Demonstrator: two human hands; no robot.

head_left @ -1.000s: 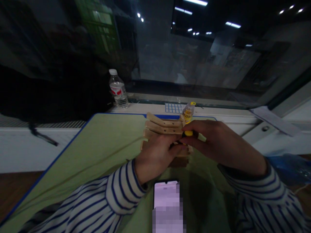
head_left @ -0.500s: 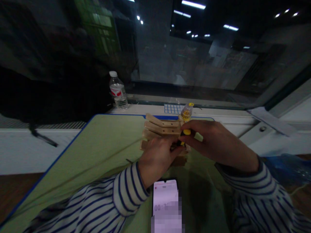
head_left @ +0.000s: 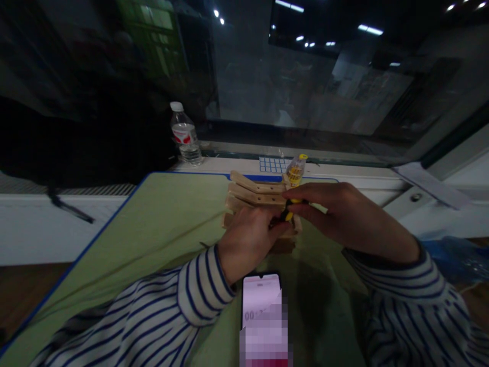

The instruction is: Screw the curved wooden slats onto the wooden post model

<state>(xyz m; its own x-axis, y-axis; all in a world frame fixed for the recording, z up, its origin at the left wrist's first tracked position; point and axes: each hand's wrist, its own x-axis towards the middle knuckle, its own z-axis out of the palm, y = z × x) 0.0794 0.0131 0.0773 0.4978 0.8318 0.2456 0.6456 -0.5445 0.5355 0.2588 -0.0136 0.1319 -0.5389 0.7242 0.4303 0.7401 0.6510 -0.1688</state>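
The right hand (head_left: 340,214) is closed around a yellow-and-black screwdriver (head_left: 289,211), fingers pinched over its handle; they have come lower over it than half a second ago, so less yellow shows. The tool points down and left into the wooden slat frame (head_left: 254,191), which has stayed near the far edge of the green mat (head_left: 164,219), right of its middle. The left hand (head_left: 248,239) still lies curled against the frame's near side, thumb next to the screwdriver tip; its fingers are hidden, so I cannot tell whether it grips. A small yellow-capped bottle (head_left: 296,171) stands just behind the frame; a phone (head_left: 262,300) lies by the near edge; a water bottle (head_left: 183,135) stands beyond the far left corner.
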